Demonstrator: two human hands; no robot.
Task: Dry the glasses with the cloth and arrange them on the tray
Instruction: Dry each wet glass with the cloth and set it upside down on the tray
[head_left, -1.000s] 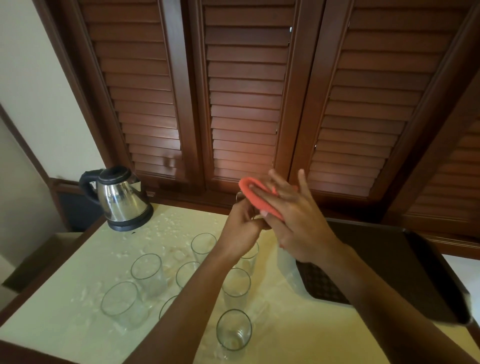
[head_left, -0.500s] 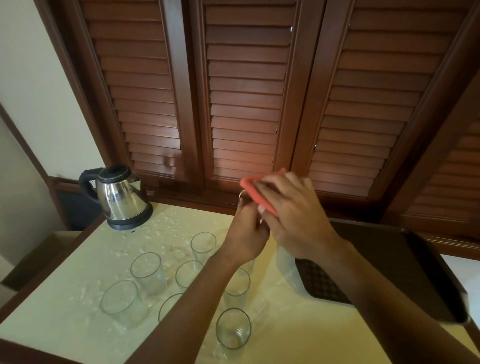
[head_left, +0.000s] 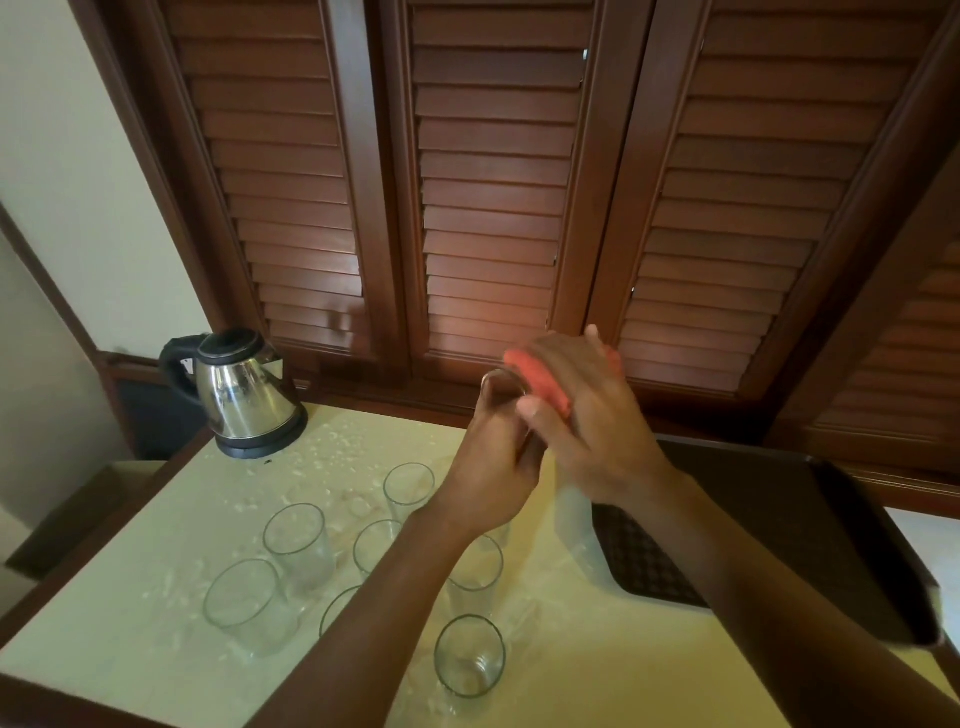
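Mid-drying, by the look of it. Left hand (head_left: 498, 467) curled round a glass (head_left: 501, 384) lifted clear of the desk (head_left: 104, 613), rim up and tipped a little away — held high and steady so the other hand can work on it. Right hand (head_left: 582, 415) laid over the far side of that glass with the orange cloth (head_left: 550, 387) pressed under fingers (head_left: 556, 410) that lie fairly straight, a flat grip rather than a fist, likely so the cloth wraps the wall as it rubs. Cloth blurred; how far it reaches inside the glass cannot be told.

Below, the waiting glasses (head_left: 470, 654) standing upright in a loose cluster on the left half of the desk, amid scattered droplets — wet side, kept apart from the dry side. Dark tray (head_left: 779, 519) at the right, just beside the cluster and near the right forearm, nothing visible on it, so placed for a short carry. Kettle (head_left: 241, 392) at the back left corner, well apart from the work.

Early in the task, judging by the tray.
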